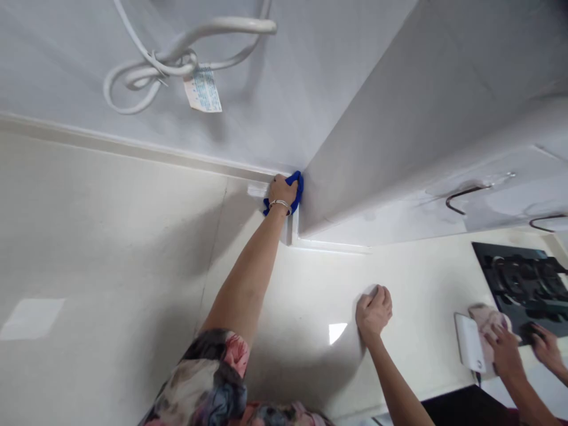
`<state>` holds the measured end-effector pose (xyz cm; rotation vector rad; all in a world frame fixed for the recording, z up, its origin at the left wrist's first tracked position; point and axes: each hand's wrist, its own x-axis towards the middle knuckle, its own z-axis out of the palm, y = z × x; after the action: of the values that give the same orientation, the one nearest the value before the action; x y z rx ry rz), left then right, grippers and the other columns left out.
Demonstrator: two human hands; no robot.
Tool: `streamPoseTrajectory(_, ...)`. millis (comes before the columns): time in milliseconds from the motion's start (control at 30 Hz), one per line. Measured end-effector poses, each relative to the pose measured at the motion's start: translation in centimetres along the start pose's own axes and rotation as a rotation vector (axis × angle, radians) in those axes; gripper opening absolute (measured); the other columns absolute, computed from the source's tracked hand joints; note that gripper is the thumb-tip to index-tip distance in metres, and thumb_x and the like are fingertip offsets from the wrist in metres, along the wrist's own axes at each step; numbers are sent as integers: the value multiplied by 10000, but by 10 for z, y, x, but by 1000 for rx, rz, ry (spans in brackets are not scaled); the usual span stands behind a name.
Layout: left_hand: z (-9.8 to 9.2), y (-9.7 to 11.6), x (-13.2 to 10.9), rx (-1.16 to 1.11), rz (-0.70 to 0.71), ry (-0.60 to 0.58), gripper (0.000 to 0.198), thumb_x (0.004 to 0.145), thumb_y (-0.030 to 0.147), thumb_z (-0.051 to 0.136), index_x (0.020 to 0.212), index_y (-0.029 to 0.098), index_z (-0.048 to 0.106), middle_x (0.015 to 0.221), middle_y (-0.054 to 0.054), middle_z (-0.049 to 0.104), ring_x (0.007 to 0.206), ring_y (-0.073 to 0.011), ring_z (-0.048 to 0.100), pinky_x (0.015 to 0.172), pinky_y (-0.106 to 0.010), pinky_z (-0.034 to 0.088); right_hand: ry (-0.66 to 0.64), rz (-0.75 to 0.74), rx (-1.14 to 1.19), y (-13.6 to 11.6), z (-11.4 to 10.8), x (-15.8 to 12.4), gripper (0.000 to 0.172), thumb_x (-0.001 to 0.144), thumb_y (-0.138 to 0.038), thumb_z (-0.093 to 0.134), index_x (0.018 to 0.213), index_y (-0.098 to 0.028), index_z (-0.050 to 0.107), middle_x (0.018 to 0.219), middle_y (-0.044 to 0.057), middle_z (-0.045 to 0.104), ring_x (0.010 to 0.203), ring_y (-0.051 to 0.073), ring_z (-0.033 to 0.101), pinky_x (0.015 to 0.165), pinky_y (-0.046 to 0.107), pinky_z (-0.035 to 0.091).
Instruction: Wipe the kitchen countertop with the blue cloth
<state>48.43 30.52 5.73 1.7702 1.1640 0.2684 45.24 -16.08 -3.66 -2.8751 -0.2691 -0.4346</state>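
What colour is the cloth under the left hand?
Blue; the cloth shows best in the head view.

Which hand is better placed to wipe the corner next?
Probably the left hand: it holds the cloth at the corner, while the right hand rests on the counter, farther away.

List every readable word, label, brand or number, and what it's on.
No text can be read.
Paper tag on the white cable: bluish lines of print, too small and blurred to read.
White device at right: no legible marking.
Blue cloth: no lettering visible.
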Motion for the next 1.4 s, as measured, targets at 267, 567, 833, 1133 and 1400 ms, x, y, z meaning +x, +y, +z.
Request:
streamPoseTrajectory(267, -5, -8, -20, 64, 63, -15, 371, 1023, 404, 577, 1333, 200, 576, 1366, -176, 661, 1269, -282, 637, 1056, -366, 490, 17, 8, 16, -6, 1, 0, 626, 909, -338, 376, 1444, -81, 573, 1505, 257, 550, 1414, 390, 497, 1174, 582, 398)
streamPoseTrajectory(567, -16, -36, -99, 137, 135, -17, 302, 1019, 323, 582, 1302, 220, 600, 1290, -155, 661, 1232, -286, 645, 1034, -375, 515, 3, 50, 71, -10, 5, 2, 624, 897, -328, 385, 1450, -103, 566, 1521, 251, 536, 1426, 397, 481, 1182, 618, 378)
streamPoseTrajectory(833, -18, -59, -150, 149, 152, -22, 279, 1017, 301, 586, 1280, 210, 611, 1286, -162, 649, 1207, -277, 653, 1026, -381, 522, 48, 40, 82, -14, 4, 4, 589, 896, -330, 396, 1388, -88, 612, 1476, 261, 580, 1387, 414, 531, 1154, 606, 417)
streamPoseTrajectory(1133, -19, -78, -180, 120, 175, -14, 299, 1030, 334, 575, 1303, 219, 612, 1321, -142, 646, 1267, -268, 627, 1060, -367, 502, 108, -3, 84, -11, 6, 3, 542, 897, -321, 412, 1355, -133, 632, 1415, 236, 618, 1306, 392, 578, 1105, 577, 452)
streamPoseTrajectory(1400, -11, -61, -151, 143, 74, -4, 308, 1043, 393, 525, 1280, 213, 604, 1280, -168, 675, 1191, -314, 665, 968, -404, 529, 49, 14, 84, -8, 5, 2, 595, 894, -326, 412, 1415, -105, 594, 1481, 251, 565, 1385, 407, 518, 1158, 608, 403)
